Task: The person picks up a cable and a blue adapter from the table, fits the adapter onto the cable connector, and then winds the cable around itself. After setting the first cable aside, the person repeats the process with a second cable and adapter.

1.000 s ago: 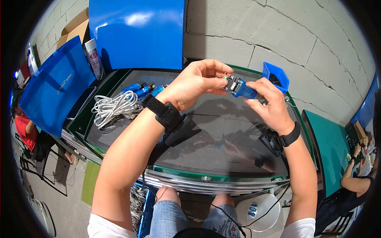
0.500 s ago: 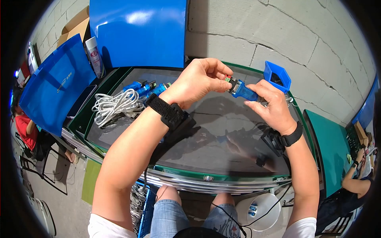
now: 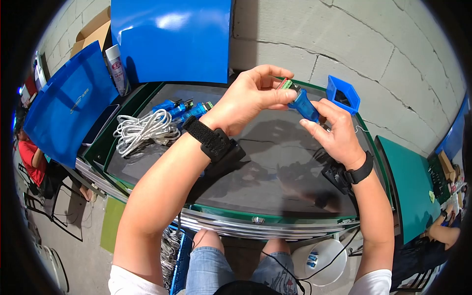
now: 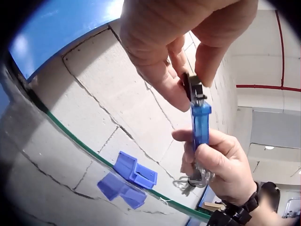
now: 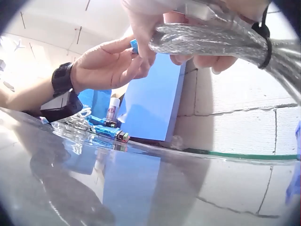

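Above the dark tabletop, the left hand (image 3: 253, 98) pinches a small circuit board with a green terminal block (image 3: 287, 84) between thumb and fingers. It meets the end of a blue translucent connector (image 3: 306, 105), which the right hand (image 3: 337, 132) grips. In the left wrist view the board (image 4: 193, 87) sits at the top of the upright blue connector (image 4: 201, 123), with the right hand (image 4: 230, 167) around its lower end. A coiled silver cable (image 5: 211, 42) hangs in the right hand in the right wrist view. How far the two parts are joined cannot be told.
Several blue connectors (image 3: 178, 110) and a coiled white cable (image 3: 142, 132) lie at the table's left. A spray can (image 3: 117, 70) stands behind them. At the back right is a blue bin (image 3: 342, 93). A white bucket (image 3: 322, 268) stands below the front edge.
The blue connector has tilted more steeply, and its end is now at the left fingertips. The left hand has shifted slightly right, with the green terminal block turned upward.
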### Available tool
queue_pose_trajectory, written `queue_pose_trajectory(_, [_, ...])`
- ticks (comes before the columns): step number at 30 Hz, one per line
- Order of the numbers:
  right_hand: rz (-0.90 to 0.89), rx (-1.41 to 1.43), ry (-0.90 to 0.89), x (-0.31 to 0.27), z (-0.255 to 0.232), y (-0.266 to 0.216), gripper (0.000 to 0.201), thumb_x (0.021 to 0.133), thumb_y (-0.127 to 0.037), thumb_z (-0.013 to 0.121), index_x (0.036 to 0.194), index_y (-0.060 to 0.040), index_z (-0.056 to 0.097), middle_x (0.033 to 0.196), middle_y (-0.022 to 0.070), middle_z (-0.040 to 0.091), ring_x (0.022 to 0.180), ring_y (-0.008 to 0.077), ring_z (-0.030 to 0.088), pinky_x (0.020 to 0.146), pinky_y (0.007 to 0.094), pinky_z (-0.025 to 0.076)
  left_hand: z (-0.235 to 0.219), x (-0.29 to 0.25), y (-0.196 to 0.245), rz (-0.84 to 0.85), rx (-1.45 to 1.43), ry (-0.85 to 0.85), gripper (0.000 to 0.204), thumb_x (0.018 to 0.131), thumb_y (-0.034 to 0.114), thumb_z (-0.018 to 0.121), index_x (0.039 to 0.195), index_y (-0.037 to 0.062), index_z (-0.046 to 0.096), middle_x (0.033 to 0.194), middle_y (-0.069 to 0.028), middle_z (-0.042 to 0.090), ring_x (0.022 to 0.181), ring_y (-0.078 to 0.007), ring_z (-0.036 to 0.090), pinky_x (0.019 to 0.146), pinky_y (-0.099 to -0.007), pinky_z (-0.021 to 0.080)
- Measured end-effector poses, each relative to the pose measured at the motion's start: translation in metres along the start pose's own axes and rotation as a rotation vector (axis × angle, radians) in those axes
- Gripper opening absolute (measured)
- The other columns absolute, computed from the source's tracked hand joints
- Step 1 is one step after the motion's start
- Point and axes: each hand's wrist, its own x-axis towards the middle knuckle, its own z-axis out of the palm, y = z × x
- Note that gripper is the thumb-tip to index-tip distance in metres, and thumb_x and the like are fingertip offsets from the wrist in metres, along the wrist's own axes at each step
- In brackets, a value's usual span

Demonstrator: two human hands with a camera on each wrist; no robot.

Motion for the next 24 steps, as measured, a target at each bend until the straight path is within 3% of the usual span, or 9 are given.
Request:
queue_pose_trajectory(6, [-0.044, 0.084, -0.1, -0.002, -0.001, 0.004, 0.038, 0.075, -0.019, 0.075, 0.105, 0.0002, 0.061, 0.077, 0.0067, 0.054, 0.064, 0.0169, 0.052, 0.059, 0.0287, 0.043, -0.004, 0.001, -0.007, 0.058, 0.109, -0.132, 0.043, 0.08, 0.016, 0.074, 0.116, 0.0033, 0.054, 0.101, -0.004, 0.06, 0.091, -0.013, 0.06, 0.088, -0.0293, 0.05])
queue_pose_trajectory(8, [-0.046, 0.202, -0.072, -0.002, 0.001, 0.0, 0.052, 0.071, -0.02, 0.078, 0.115, -0.0024, 0.057, 0.085, 0.0066, 0.058, 0.072, 0.0173, 0.056, 0.067, 0.0276, 0.047, -0.007, 0.001, -0.006, 0.027, 0.031, -0.075, 0.04, 0.08, 0.017, 0.074, 0.112, 0.0035, 0.055, 0.098, -0.0022, 0.06, 0.091, -0.0125, 0.06, 0.088, -0.0294, 0.05])
queue_pose_trajectory(12, [-0.012, 0.266, -0.1, -0.002, 0.001, -0.003, 0.061, 0.068, -0.022, 0.081, 0.119, -0.0041, 0.053, 0.093, 0.0067, 0.06, 0.081, 0.0175, 0.057, 0.076, 0.028, 0.048, -0.007, 0.002, -0.006, -0.021, -0.036, 0.067, 0.035, 0.081, 0.02, 0.073, 0.107, 0.0045, 0.056, 0.093, -0.0008, 0.059, 0.089, -0.0102, 0.059, 0.086, -0.0295, 0.051])
queue_pose_trajectory(14, [0.089, 0.321, -0.111, -0.003, 0.002, -0.002, 0.054, 0.07, -0.02, 0.08, 0.115, -0.0035, 0.054, 0.092, 0.0071, 0.06, 0.086, 0.018, 0.058, 0.082, 0.029, 0.048, -0.01, 0.003, -0.008, -0.033, -0.042, 0.096, 0.034, 0.082, 0.022, 0.072, 0.106, 0.005, 0.056, 0.092, -0.0011, 0.059, 0.089, -0.0105, 0.06, 0.086, -0.0298, 0.051])
queue_pose_trajectory(18, [0.008, 0.224, -0.054, -0.002, 0.002, 0.01, 0.041, 0.078, -0.016, 0.073, 0.112, -0.0026, 0.055, 0.093, 0.0058, 0.061, 0.086, 0.0147, 0.059, 0.081, 0.0273, 0.047, -0.009, 0.004, -0.008, -0.05, -0.064, 0.161, 0.033, 0.084, 0.027, 0.07, 0.103, 0.0047, 0.055, 0.091, -0.002, 0.059, 0.088, -0.0114, 0.06, 0.086, -0.0311, 0.052])
queue_pose_trajectory(20, [0.12, 0.45, -0.047, -0.003, 0.001, 0.013, 0.028, 0.085, -0.011, 0.063, 0.11, -0.0015, 0.056, 0.095, 0.0047, 0.062, 0.087, 0.0105, 0.058, 0.079, 0.0248, 0.046, -0.008, 0.004, -0.006, -0.052, -0.11, 0.167, 0.033, 0.085, 0.028, 0.069, 0.103, 0.0043, 0.055, 0.091, -0.0024, 0.059, 0.089, -0.0123, 0.06, 0.087, -0.0312, 0.051])
queue_pose_trajectory(21, [0.087, 0.577, -0.039, -0.002, 0.001, 0.009, 0.022, 0.09, -0.011, 0.057, 0.109, -0.0011, 0.056, 0.096, 0.0036, 0.061, 0.086, 0.0076, 0.057, 0.077, 0.0227, 0.045, -0.008, 0.004, -0.005, -0.054, -0.156, 0.173, 0.034, 0.085, 0.029, 0.068, 0.103, 0.0038, 0.054, 0.092, -0.0029, 0.06, 0.089, -0.0132, 0.061, 0.088, -0.0314, 0.051])
queue_pose_trajectory(24, [0.129, 0.674, -0.063, -0.002, -0.003, 0.012, 0.022, 0.092, -0.014, 0.055, 0.11, -0.0013, 0.057, 0.098, 0.0046, 0.061, 0.087, 0.0081, 0.057, 0.077, 0.0227, 0.045, -0.004, 0.002, -0.008, 0.038, -0.226, 0.072, 0.039, 0.084, 0.028, 0.07, 0.107, 0.0018, 0.054, 0.094, -0.0034, 0.06, 0.093, -0.0166, 0.062, 0.088, -0.0321, 0.05])
